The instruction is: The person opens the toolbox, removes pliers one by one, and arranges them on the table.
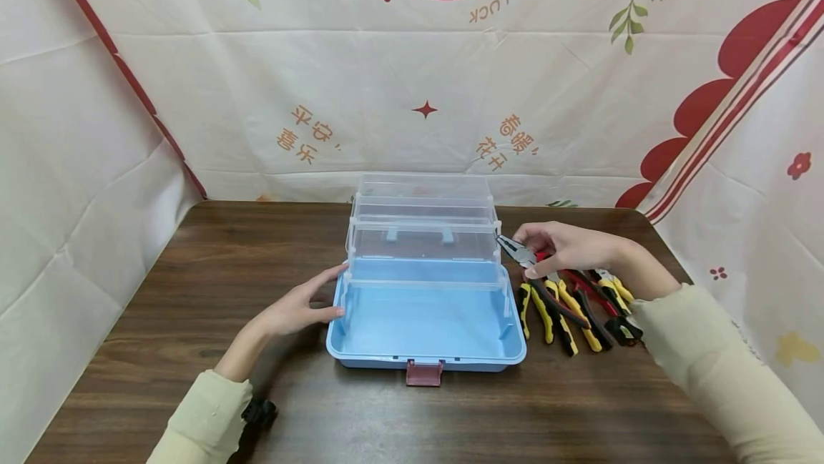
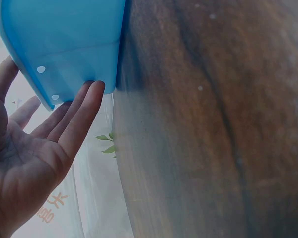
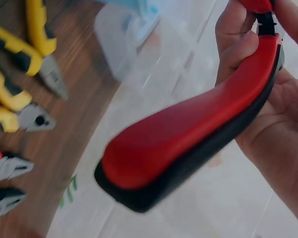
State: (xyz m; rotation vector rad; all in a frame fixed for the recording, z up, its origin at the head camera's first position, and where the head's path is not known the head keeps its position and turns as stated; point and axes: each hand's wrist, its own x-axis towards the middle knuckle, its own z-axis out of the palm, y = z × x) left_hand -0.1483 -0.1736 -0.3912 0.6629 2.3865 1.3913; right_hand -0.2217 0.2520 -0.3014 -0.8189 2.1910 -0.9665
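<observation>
A light blue toolbox [image 1: 418, 321] stands open in the middle of the table, its clear tiered trays [image 1: 425, 239] raised at the back and its bottom bare. My left hand [image 1: 299, 310] rests at the box's left side; in the left wrist view its extended fingers [image 2: 84, 111] touch the blue wall. My right hand [image 1: 573, 246] grips pliers [image 1: 517, 252] above the table, right of the box, their metal jaws pointing toward the trays. One red-and-black handle [image 3: 188, 129] of these pliers fills the right wrist view.
Several pliers with yellow-black and red-black handles [image 1: 573, 310] lie in a row on the table right of the box, partly under my right hand. A dark red latch [image 1: 423, 373] hangs at the box's front. Behind the wooden table [image 1: 257, 257] hangs a printed white cloth [image 1: 399, 71].
</observation>
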